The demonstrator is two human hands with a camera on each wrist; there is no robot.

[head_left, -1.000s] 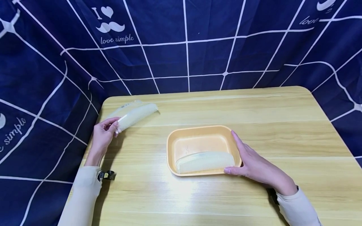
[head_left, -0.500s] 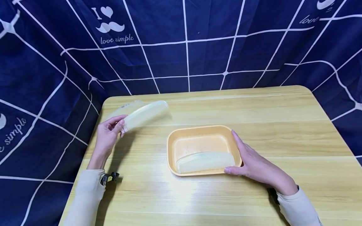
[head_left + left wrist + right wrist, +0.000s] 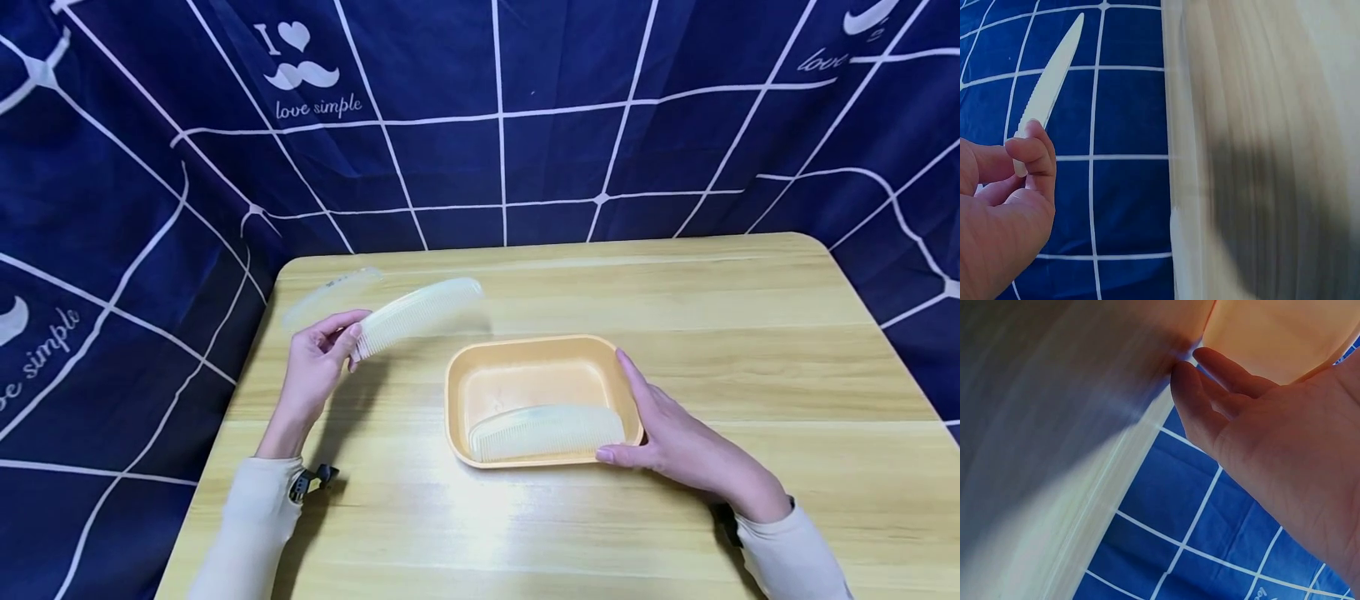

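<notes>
A pale, translucent comb (image 3: pixel 420 312) is pinched at its near-left end by my left hand (image 3: pixel 315 362). It is held above the table, teeth facing toward me, its free end pointing right. In the left wrist view the comb (image 3: pixel 1050 81) appears nearly edge-on between the thumb and fingers. My right hand (image 3: pixel 675 437) holds the right end of an orange plastic box (image 3: pixel 454 392), thumb at the near rim and fingers along the right side. Inside the box, along its near wall, lies a second pale comb (image 3: pixel 547 432).
At the table's back left corner lies a clear, curved item (image 3: pixel 330 296) with small dark marks, partly near the left hand. The wooden table (image 3: pixel 712 333) is bordered behind and at the sides by dark blue gridded cloth (image 3: pixel 555 158).
My left hand has moved right with the comb, away from the clear item at the back left. The right hand and the box keep their places. The head view has shifted slightly.
</notes>
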